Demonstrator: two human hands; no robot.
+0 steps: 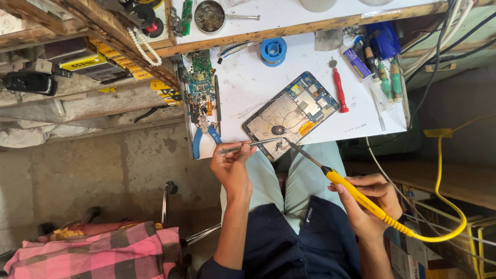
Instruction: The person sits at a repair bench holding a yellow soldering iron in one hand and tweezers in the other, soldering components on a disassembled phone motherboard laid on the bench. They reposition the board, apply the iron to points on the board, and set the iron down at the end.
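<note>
A single head-worn camera looks steeply down from above the person's lap, fairly near, taking in the white surface [258,82] ahead of the fingers [223,154], with floor left and shelves right of them.

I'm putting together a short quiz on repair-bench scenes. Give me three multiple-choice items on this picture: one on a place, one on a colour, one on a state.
1. Where does the blue solder spool lie?
A. on the white bench top
B. on the floor
C. on the person's lap

2. What colour is the soldering iron handle in the right hand?
A. green
B. yellow
C. black

3. In what state is the tablet?
A. sealed in its case
B. wrapped in cloth
C. opened, circuit board showing

Answers: 1 A, the spool sits on the white surface above the tablet. 2 B, handle and cord are yellow. 3 C, boards and wires lie bare while the left hand holds tweezers to it.
</note>
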